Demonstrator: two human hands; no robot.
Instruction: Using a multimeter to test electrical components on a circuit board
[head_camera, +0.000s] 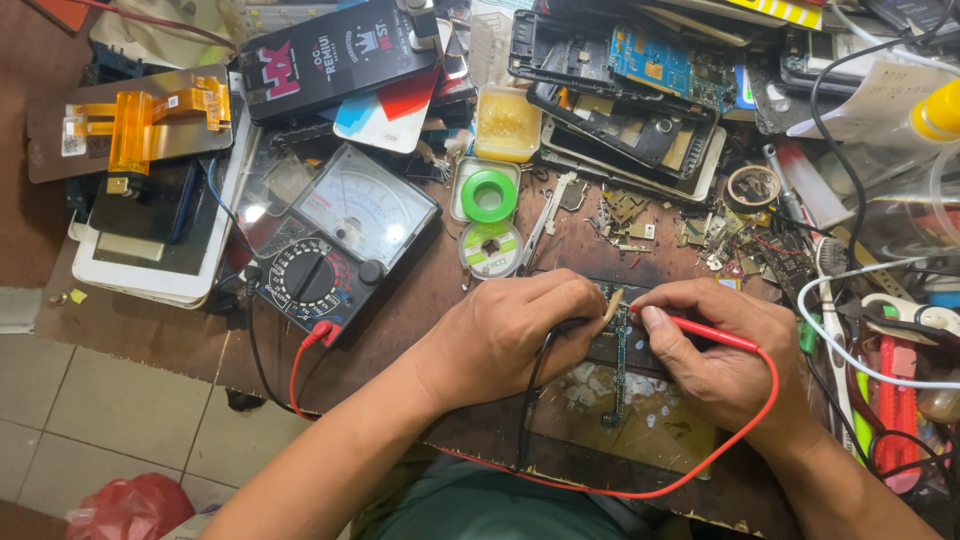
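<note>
Left hand (510, 335) pinches a black probe (545, 345), right hand (715, 350) grips a red probe (700, 328), both meeting over a circuit board (618, 360) at the workbench's (420, 300) front edge. Behind, a small plastic tub (507, 123) holds yellowish paste, beside an analogue multimeter (335, 240)

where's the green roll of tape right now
In the head view, the round green roll of tape sits above the left hand, between the black analog multimeter and the yellowish plastic tub.

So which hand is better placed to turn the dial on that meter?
Probably the left hand: the multimeter lies on its side of the bench. The right hand, holding the red probe, is farther away.
</note>
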